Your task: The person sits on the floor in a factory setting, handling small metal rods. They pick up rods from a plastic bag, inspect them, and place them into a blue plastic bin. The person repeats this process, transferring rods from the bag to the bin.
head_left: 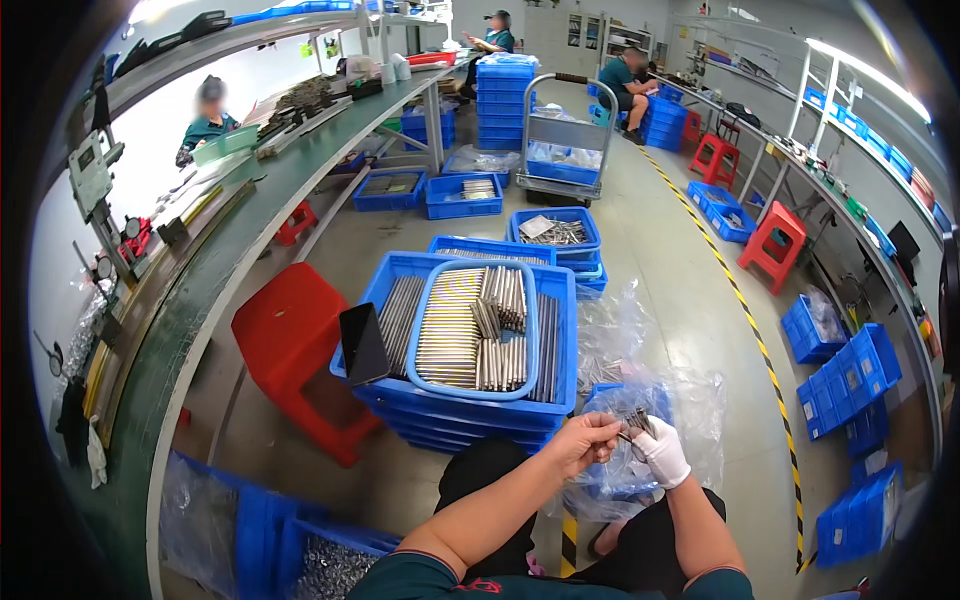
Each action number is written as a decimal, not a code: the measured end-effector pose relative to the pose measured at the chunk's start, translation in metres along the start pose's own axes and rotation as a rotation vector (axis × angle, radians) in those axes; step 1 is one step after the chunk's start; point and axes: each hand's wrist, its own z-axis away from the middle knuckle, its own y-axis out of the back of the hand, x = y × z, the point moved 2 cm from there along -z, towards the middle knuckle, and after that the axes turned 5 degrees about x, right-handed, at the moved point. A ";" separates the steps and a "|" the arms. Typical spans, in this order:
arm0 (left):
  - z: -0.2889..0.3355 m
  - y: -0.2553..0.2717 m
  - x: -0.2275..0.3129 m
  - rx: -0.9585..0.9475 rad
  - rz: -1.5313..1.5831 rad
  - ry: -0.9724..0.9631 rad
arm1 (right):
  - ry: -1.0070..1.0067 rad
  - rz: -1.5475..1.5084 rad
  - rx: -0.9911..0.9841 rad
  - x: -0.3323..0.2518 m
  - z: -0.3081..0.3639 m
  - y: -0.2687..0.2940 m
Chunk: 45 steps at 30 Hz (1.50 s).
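1. The gloved right hand [664, 455], near and right of centre, is curled closed around a small bunch of slim metal rods [640, 424], their ends poking up past the white fingers.
2. The bare left hand [588, 443] comes in from the left with thumb and forefinger drawn almost together at the bunch; whether they pinch a rod, I cannot tell.
3. The bunch sits between the two hands, above a blue bin [612, 391] and crumpled clear plastic sheeting [708, 400].
4. Handling it well probably calls for a firm but light right grip, so that one rod can slide free without the others fanning out.
5. The left fingertips would likely do best taking each rod near its end, in line with its length, since a sideways tug could spill the bunch.
6. Levelling the ends would make a short or doubled rod easier to notice.
7. To the left, a light-blue-rimmed tray [470, 394] holds rows of rods on top of a larger blue crate [568, 350]; a black phone-like slab [362, 343] at its left edge is best left unbumped.
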 end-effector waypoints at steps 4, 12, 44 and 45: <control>0.009 0.001 0.002 -0.018 0.064 0.031 | -0.015 -0.096 0.001 0.000 0.004 -0.011; -0.014 -0.013 -0.004 0.011 -0.082 -0.047 | -0.005 0.022 0.008 -0.011 0.004 0.009; 0.000 -0.049 -0.009 0.154 -0.947 -0.379 | 0.157 0.099 0.163 0.017 0.024 0.029; -0.001 -0.048 -0.011 0.164 -0.983 -0.373 | 0.169 0.117 0.163 0.019 0.025 0.030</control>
